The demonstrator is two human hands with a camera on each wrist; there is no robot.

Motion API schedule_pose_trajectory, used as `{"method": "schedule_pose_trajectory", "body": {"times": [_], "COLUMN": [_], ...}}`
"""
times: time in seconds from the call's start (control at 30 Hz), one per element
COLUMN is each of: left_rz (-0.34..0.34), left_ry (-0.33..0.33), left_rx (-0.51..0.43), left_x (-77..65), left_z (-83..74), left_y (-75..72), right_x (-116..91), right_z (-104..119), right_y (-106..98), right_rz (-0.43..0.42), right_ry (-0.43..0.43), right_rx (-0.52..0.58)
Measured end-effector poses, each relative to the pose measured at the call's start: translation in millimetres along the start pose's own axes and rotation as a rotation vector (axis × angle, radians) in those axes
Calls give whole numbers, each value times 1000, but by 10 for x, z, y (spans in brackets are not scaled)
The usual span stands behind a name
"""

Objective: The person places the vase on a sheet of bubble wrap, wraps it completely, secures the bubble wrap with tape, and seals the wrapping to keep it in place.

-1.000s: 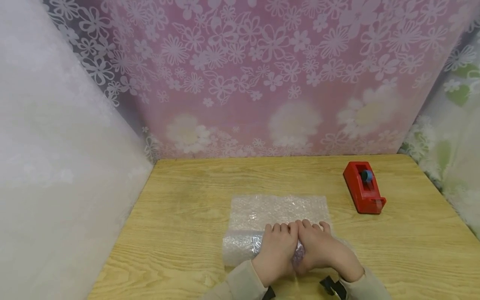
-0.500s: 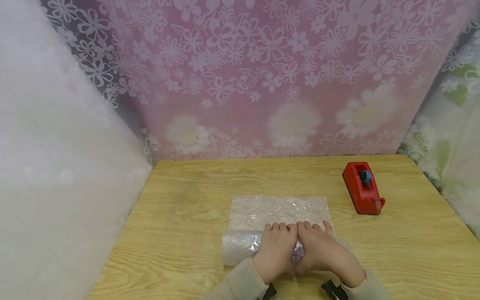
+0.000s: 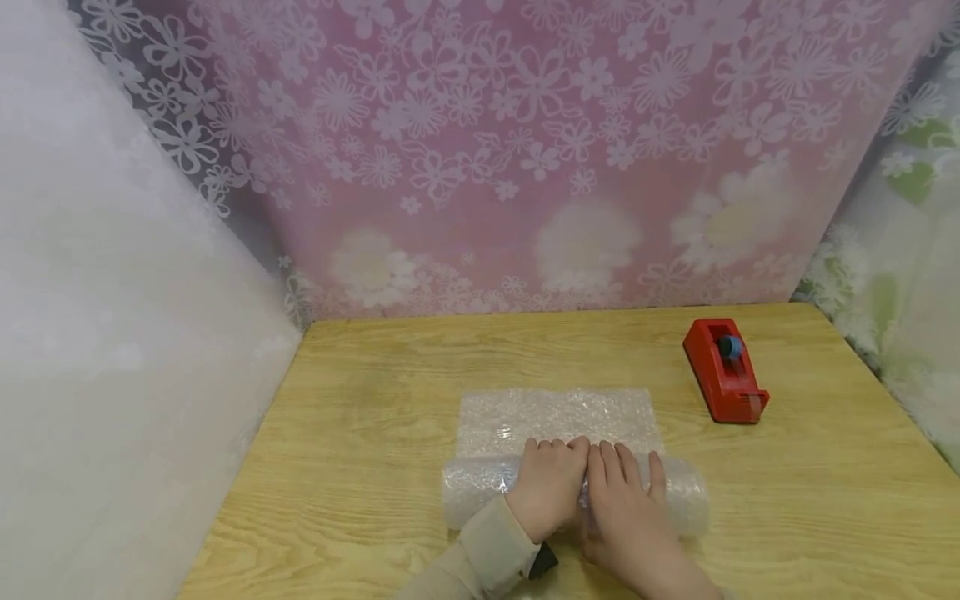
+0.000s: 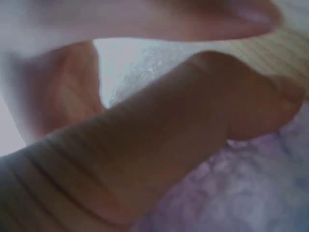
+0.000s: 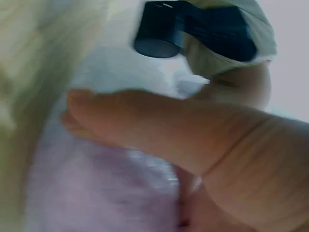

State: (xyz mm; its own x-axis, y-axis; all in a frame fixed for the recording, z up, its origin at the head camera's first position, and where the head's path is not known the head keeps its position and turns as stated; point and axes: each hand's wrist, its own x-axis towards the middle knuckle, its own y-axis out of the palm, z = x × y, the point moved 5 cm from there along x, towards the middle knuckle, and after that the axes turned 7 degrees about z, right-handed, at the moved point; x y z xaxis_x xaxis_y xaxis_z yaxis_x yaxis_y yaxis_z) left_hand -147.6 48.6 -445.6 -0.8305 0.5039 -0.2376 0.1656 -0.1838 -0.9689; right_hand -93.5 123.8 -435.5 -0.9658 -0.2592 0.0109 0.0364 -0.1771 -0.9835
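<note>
A roll of bubble wrap (image 3: 686, 496) lies crosswise near the table's front, with its flat sheet (image 3: 555, 412) spreading out behind it. Something purple and patterned (image 4: 241, 188) shows through the wrap in both wrist views; its kind is hidden. My left hand (image 3: 550, 487) grips the roll left of its middle, fingers bent over the far side. Beside it, my right hand (image 3: 630, 517) holds the roll with fingers laid over the top and thumb on the near side. The right wrist view shows that thumb (image 5: 159, 125) across the wrapped surface.
A red tape dispenser (image 3: 726, 371) with a small blue-cored roll stands at the back right of the wooden table (image 3: 360, 433). A pink flowered curtain (image 3: 480, 167) hangs along the far edge, and a white one (image 3: 135, 333) on the left. A black wrist camera (image 5: 159, 29) sits at the left sleeve.
My right hand has turned from a side-on grip to fingers pointing forward over the roll, baring the roll's right end. The left hand stays almost in place on the roll.
</note>
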Motion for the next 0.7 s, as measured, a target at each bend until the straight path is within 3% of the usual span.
{"method": "schedule_pose_trajectory", "body": {"times": [0.23,0.5,0.7], "left_rz": [89,98,53], "left_ry": [-32,-70,-116], "left_rx": [-35,-50,43], "left_x": [62,81,-4], "left_z": [0,15,2], "left_y": [8,9,8], "right_x": [105,160,177], "right_z": [-84,-140,-107], "right_y": [122,126,121], "right_rz": [-163,-157,-167], "right_ry": [-39,-48,-70], "right_rx": [19,13,-3]}}
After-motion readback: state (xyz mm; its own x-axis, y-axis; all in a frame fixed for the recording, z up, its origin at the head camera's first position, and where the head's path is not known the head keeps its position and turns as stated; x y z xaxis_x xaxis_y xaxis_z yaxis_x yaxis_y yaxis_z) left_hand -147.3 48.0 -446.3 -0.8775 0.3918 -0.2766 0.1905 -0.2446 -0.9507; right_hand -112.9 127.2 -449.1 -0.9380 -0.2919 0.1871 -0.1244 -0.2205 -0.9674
